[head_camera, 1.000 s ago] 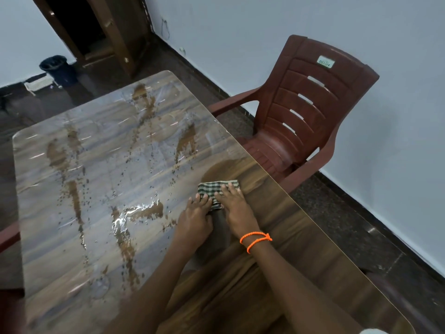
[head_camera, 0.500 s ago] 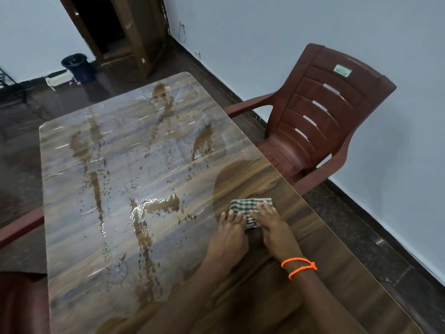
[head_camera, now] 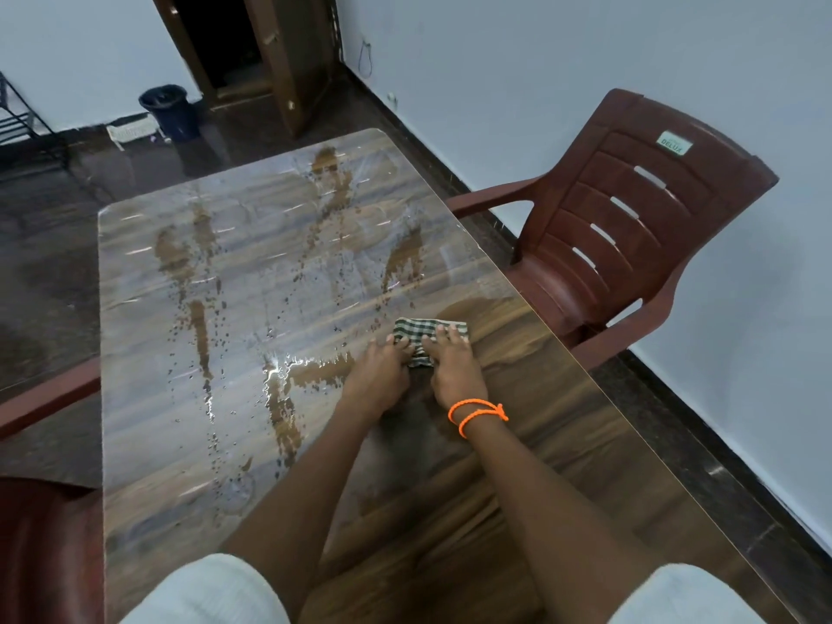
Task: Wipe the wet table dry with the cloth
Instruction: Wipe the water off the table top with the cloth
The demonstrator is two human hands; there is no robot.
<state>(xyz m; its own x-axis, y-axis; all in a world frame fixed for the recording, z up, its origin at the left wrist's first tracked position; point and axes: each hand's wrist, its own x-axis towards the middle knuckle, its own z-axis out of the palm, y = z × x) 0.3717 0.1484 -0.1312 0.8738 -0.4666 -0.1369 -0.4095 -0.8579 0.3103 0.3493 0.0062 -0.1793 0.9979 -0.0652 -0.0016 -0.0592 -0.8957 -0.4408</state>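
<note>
A folded green-and-white checked cloth (head_camera: 418,331) lies on the wooden table (head_camera: 234,281), near its right edge. My left hand (head_camera: 380,376) and my right hand (head_camera: 452,364) press side by side on the cloth's near part with straight fingers. An orange cord is tied round my right wrist. Puddles and drops of water cover the table's far and left parts; a shiny puddle (head_camera: 292,376) lies just left of my left hand. The strip of table near me and to the right looks dark and free of drops.
A maroon plastic chair (head_camera: 630,236) stands against the table's right side. Another chair's arm (head_camera: 45,398) and seat show at the left. A dark bin (head_camera: 164,110) and a doorway are at the back by the wall.
Both hands stayed pressed on the cloth as it slid a little leftward, toward the wet part of the table. The camera drew back, so my sleeves show at the bottom.
</note>
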